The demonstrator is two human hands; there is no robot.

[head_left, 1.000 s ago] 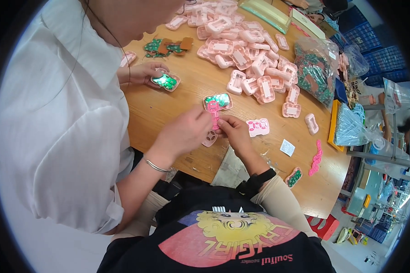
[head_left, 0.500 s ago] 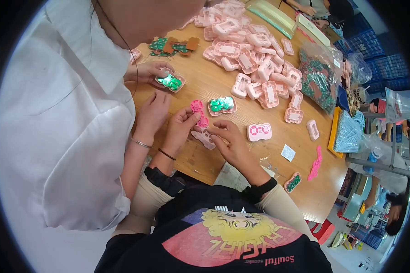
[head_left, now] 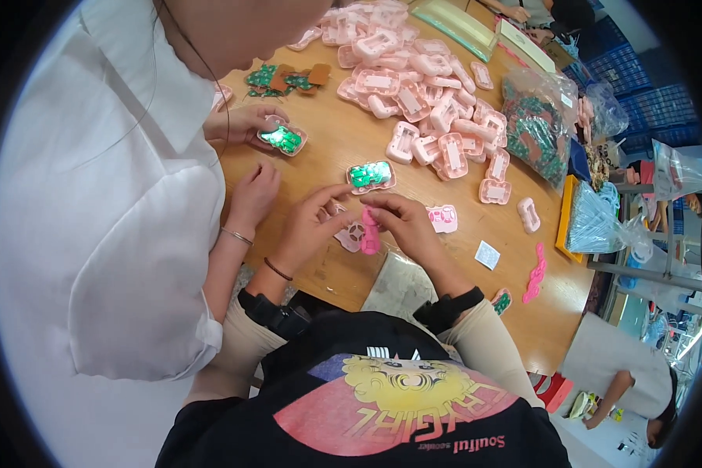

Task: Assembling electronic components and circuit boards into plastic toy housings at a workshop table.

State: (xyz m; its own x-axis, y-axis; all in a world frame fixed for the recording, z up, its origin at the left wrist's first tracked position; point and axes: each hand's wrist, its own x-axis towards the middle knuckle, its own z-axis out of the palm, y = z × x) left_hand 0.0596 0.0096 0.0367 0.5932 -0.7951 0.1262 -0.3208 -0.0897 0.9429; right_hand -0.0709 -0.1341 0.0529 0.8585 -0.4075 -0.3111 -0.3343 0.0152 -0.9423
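Observation:
Low over the table edge, my left hand (head_left: 306, 232) grips a pale pink plastic shell (head_left: 349, 236) with round cut-outs. My right hand (head_left: 404, 224) pinches a bright pink rubber button pad (head_left: 370, 234), held upright beside the shell and overlapping its right part. Whether the two touch cannot be seen. Just beyond my hands lies a pink case half with a green circuit board (head_left: 371, 176). A pink case with bright pink buttons (head_left: 444, 218) rests right of my right hand, which partly covers it.
At left, a co-worker's hand (head_left: 246, 123) holds another case half with a green board (head_left: 283, 140). A big heap of pink shells (head_left: 413, 86) fills the back, beside a bag of boards (head_left: 537, 125). Rightward lie a pink pad strip (head_left: 535, 273) and a white square (head_left: 487, 255).
The bright pink pad has passed from my left hand to my right. My left hand now holds the pale shell. My view has shifted slightly.

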